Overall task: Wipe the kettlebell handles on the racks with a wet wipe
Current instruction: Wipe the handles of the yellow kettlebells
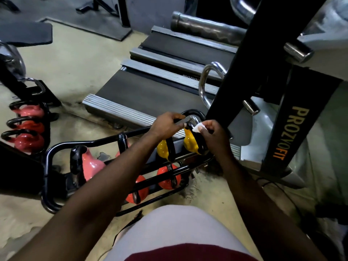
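Our left hand curls around the black handle of the yellow kettlebell. Our right hand pinches the white wet wipe against that handle, between both hands. The rack runs below our left wrist.

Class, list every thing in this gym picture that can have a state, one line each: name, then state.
Left hand: grips the black handle of the outer yellow kettlebell.
Right hand: pinches the white wet wipe against that handle.
Outer yellow kettlebell: on the upper tier of the black tubular rack.
Inner yellow kettlebell: racked, no hand on it.
Pink kettlebell: racked, no hand on it.
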Action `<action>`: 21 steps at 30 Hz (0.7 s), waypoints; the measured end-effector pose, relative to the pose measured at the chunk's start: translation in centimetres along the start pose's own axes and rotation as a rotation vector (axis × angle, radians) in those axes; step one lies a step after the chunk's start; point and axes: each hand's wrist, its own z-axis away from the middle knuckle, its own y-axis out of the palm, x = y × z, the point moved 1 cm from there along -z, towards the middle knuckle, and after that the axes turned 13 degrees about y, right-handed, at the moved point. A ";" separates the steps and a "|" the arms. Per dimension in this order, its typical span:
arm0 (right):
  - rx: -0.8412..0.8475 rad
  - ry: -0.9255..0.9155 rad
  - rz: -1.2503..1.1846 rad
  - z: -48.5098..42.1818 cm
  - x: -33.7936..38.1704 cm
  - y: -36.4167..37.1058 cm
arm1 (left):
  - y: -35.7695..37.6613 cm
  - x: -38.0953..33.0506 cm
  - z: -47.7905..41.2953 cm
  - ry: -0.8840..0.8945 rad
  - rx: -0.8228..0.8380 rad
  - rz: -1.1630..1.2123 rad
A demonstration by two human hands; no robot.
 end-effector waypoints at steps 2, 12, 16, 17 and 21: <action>0.005 -0.023 0.096 -0.7 -0.2 0.3 | 1.3 -1.2 -1.1 0.027 0.002 -0.009; -0.308 -0.122 0.444 3.7 -5.7 -1.0 | 4.2 -1.3 -2.9 -0.011 0.067 -0.132; -0.330 -0.144 0.458 3.0 -3.2 -0.1 | 4.5 -1.6 -2.8 -0.016 0.051 -0.130; -0.324 -0.164 0.475 2.7 -2.6 0.3 | 4.6 -1.5 -2.7 -0.015 0.045 -0.138; -0.312 -0.151 0.501 3.2 -3.8 1.0 | 4.9 -1.6 -2.2 -0.010 0.057 -0.181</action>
